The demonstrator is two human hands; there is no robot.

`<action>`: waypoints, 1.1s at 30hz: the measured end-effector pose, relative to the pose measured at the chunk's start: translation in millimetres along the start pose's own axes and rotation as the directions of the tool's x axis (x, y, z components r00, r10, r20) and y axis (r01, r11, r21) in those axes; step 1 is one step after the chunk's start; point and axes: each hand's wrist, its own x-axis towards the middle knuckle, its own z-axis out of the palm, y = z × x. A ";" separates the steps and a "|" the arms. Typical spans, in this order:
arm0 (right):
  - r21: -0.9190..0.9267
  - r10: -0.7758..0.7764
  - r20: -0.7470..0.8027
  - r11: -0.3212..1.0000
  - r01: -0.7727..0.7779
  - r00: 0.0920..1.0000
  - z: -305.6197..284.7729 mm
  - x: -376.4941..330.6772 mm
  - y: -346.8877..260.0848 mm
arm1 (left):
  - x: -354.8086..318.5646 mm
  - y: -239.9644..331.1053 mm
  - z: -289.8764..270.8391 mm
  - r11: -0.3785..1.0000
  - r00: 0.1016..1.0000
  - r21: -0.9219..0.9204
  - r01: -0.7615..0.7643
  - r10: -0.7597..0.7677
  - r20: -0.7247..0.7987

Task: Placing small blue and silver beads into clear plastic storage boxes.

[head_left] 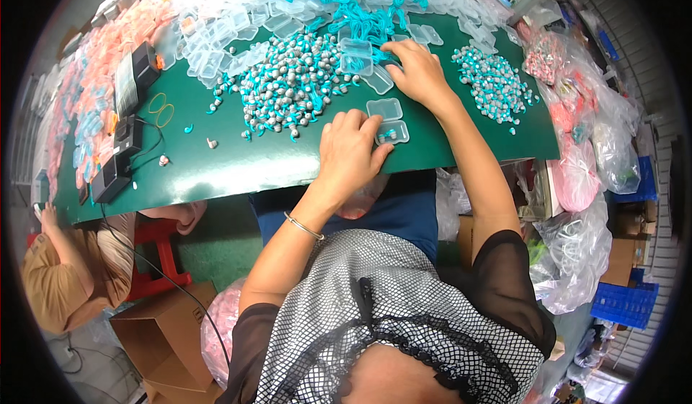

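Checked cloth lay nearest in head view. Left hand, thumb and fingers apart, rested at one open clear box on the table, seemingly being filled. Right hand, whose grip I could not tell, was near one cord heap and two bead piles; next, careful picking seemed needed.

your green table is carrying a large heap of gray and teal pieces in the middle and a smaller heap toward the right. near its front edge, an open clear box is holding a few small bits. more clear boxes are lying farther back, teal cords resting among them. to your left, yellow bands are resting beside black devices.
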 end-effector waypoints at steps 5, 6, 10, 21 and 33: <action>-0.186 0.093 0.202 0.981 -0.055 0.975 9.9 16.4 21.8 | -0.8 -8.9 -7.4 1.000 1.000 -0.014 -0.004 0.004 0.010; -0.111 0.110 0.100 0.989 -0.099 0.989 4.3 15.5 20.6 | -2.5 -12.2 -8.8 0.999 1.000 -0.032 -0.006 0.006 0.006; 0.436 0.343 0.134 0.822 -0.366 0.930 -27.0 -12.4 6.8 | -4.1 -18.6 -10.3 0.993 0.999 -0.111 0.045 -0.042 0.030; 0.225 -0.056 0.182 0.974 0.014 0.982 -35.1 -75.4 -48.0 | 0.8 -18.3 -10.3 0.983 0.994 -0.152 0.099 -0.092 0.058; 0.026 -0.198 0.239 0.980 0.198 0.951 -51.2 -83.7 -66.5 | -3.6 -20.1 -8.9 0.982 0.995 -0.160 0.099 -0.095 0.035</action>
